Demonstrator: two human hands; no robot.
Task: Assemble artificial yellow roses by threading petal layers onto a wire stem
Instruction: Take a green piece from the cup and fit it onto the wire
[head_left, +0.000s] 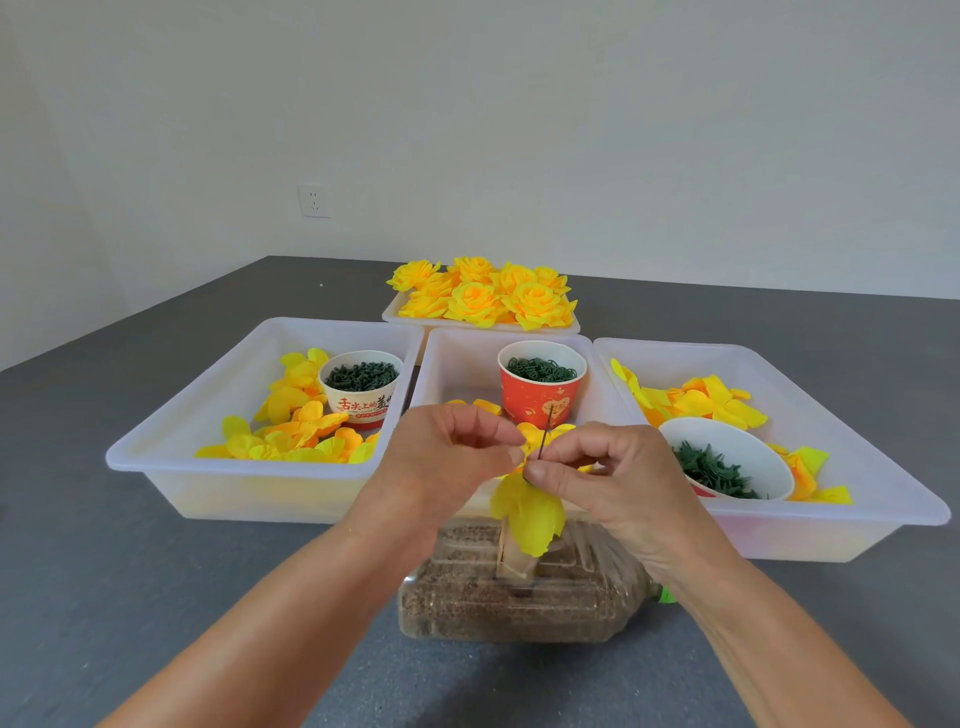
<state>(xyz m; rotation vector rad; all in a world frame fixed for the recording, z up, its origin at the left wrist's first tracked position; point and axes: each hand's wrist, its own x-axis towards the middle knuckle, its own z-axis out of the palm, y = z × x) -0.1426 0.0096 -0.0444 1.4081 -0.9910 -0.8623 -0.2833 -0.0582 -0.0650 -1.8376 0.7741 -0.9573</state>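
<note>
A thin dark wire stem (545, 435) stands upright between my hands, above a plastic bottle filled with brown grains (514, 597). Yellow petal layers (529, 506) hang folded downward on the wire below my fingers. My right hand (602, 475) pinches the wire and the top of the petals. My left hand (441, 457) has its fingers curled, its fingertips meeting the petals beside the wire; what it grips is hidden.
Three white trays stand ahead: the left tray (156, 457) holds loose petals and a cup of green parts (361, 387), the middle a red cup (540, 389), the right a white cup (727, 460) and petals. A far tray holds finished roses (483, 296).
</note>
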